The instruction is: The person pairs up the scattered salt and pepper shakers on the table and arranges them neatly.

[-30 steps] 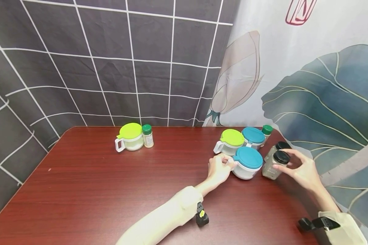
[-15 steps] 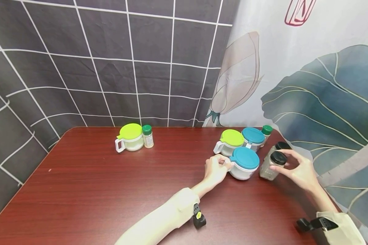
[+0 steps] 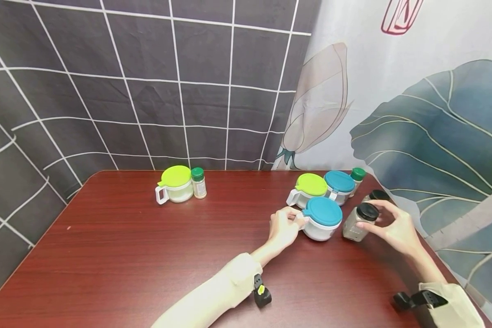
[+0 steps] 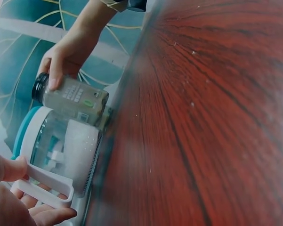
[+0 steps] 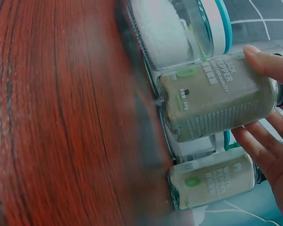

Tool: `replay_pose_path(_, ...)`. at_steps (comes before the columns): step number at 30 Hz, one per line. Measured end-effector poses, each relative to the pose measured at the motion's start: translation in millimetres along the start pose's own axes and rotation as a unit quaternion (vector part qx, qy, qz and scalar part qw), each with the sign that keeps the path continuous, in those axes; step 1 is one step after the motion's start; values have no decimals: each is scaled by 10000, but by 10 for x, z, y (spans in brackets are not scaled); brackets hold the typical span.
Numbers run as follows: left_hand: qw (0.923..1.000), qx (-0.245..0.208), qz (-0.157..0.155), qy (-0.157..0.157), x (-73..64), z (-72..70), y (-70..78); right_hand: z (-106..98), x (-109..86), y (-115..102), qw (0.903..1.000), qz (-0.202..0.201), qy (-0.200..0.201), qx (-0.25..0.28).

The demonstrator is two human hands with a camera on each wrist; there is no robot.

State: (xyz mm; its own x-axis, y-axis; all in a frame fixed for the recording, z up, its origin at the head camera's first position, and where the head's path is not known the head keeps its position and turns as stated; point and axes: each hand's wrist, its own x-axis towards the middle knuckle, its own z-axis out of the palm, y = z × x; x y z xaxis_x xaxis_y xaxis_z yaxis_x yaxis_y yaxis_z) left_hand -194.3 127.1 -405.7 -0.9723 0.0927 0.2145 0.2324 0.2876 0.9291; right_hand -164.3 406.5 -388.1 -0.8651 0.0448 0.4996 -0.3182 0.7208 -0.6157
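blue-lidded front pot (image 3: 321, 221) sits further left on the tabletop (image 3: 147, 250) now, left hand (image 3: 284, 227) gripping its handle (image 4: 52, 177), right hand (image 3: 399, 230) pinching the black pepper bottle (image 3: 354, 226), looks like both are shifting together

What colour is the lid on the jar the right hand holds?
Black; the lid shows best in the head view.

I count, from my station, two lime-lidded pots (image 3: 176, 184) (image 3: 310, 185), two blue-lidded pots (image 3: 323, 213) (image 3: 339, 182), two green-capped shakers (image 3: 199, 186) (image 3: 357, 174) and two black-capped pepper bottles (image 3: 356, 225) (image 3: 379, 196): eight in all. I also see two hands (image 3: 282, 229) (image 3: 398, 229), two wrist cameras (image 3: 263, 297) (image 3: 402, 301) and one tabletop (image 3: 156, 255).
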Motion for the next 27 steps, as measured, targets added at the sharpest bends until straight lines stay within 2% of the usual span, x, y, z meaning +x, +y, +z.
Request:
replay_pose_path(11,10000,-20,17,-16,-14,-95,-14,70,32,-44,9999,-91,-102,20)
replay_pose_path(20,9998,196,50,59,-26,-178,-31,124,71,-90,9994,-149,-262,160)
replay_pose_path(27,9999,134,36,56,-33,-243,-38,161,90,-146,9992,-189,-328,133)
